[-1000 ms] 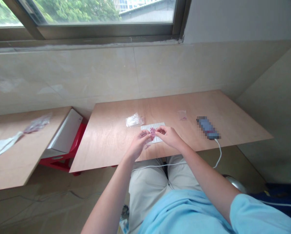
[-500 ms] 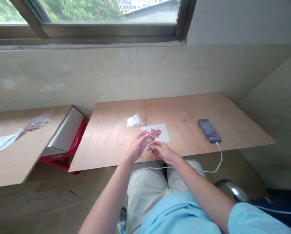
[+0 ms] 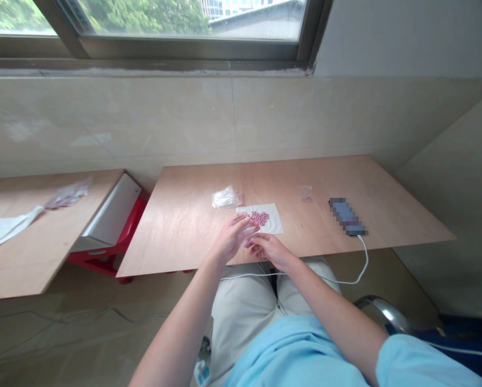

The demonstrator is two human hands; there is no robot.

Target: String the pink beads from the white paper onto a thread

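Note:
Between my two hands is a small clear plastic bag (image 3: 246, 238), partly covered by fingers. My left hand (image 3: 235, 234) is closed on its upper side. The fingertips of my right hand (image 3: 270, 249) pinch at its lower end, where something small and pinkish-red shows; its exact form is too small to tell. Just beyond the hands lies a white sheet (image 3: 275, 220). On that sheet sits a cluster of small red beads (image 3: 261, 217), with my left fingers over its near left edge.
A stack of clear plastic bags (image 3: 225, 197) lies behind the sheet, on the wooden table (image 3: 176, 215). To the right are a small clear packet (image 3: 306, 193) and a phone (image 3: 347, 216) with a white cable (image 3: 365, 263). Another table (image 3: 31, 258) stands left, beside a red stool (image 3: 123, 236).
The view has shifted slightly, so the tables appear a little to the right and higher. My hands keep nearly the same pose around the small bag.

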